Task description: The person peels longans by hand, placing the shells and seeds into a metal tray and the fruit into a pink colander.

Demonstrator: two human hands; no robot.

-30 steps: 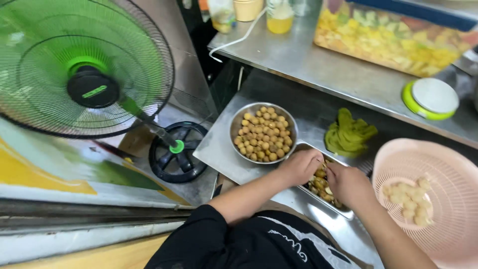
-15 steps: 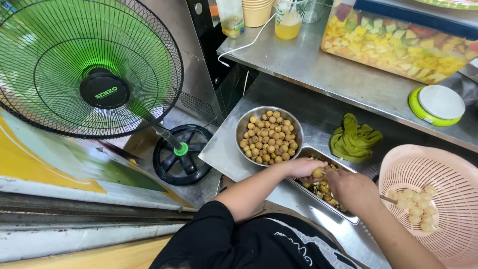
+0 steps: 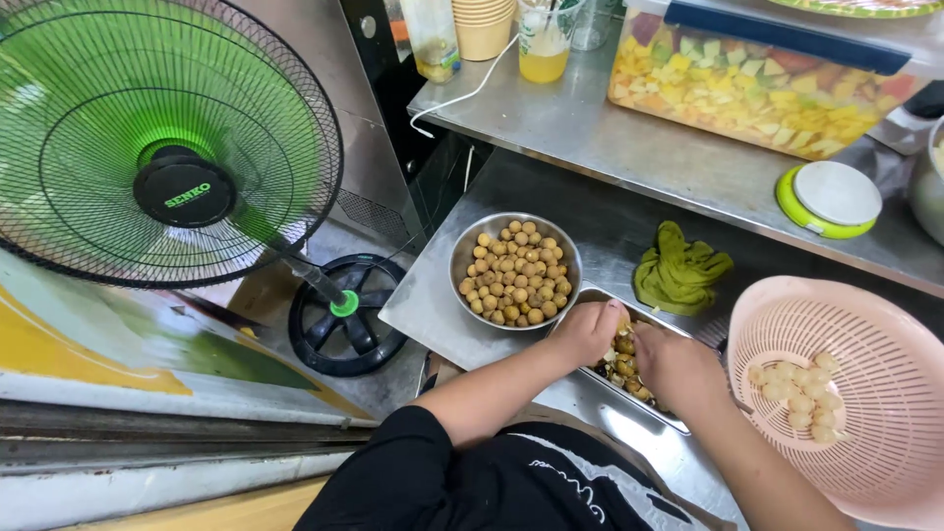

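My left hand point(image 3: 587, 331) and my right hand point(image 3: 675, 369) meet over a steel tray point(image 3: 590, 292) of brown peels and fruit. Between their fingertips is one small round brown fruit point(image 3: 623, 341), with my left hand closed on it and my right fingers pinching at it. Just beyond my left hand stands a steel bowl point(image 3: 460, 258) full of the same unpeeled brown fruit point(image 3: 516, 275). To the right of my right forearm sits a pink colander point(image 3: 885, 334) holding several pale peeled fruits point(image 3: 796, 388).
A green cloth point(image 3: 678, 275) lies behind the tray. The upper steel shelf carries a green-and-white scale point(image 3: 829, 197), a clear box of cut fruit point(image 3: 757, 88), stacked cups point(image 3: 484, 25) and a cup of yellow liquid point(image 3: 539, 44). A green standing fan point(image 3: 162, 147) fills the left.
My hands stay together over the tray, shifting slightly left with the fruit between them. The camera view has drifted a little; bowl, colander and cloth have not moved.
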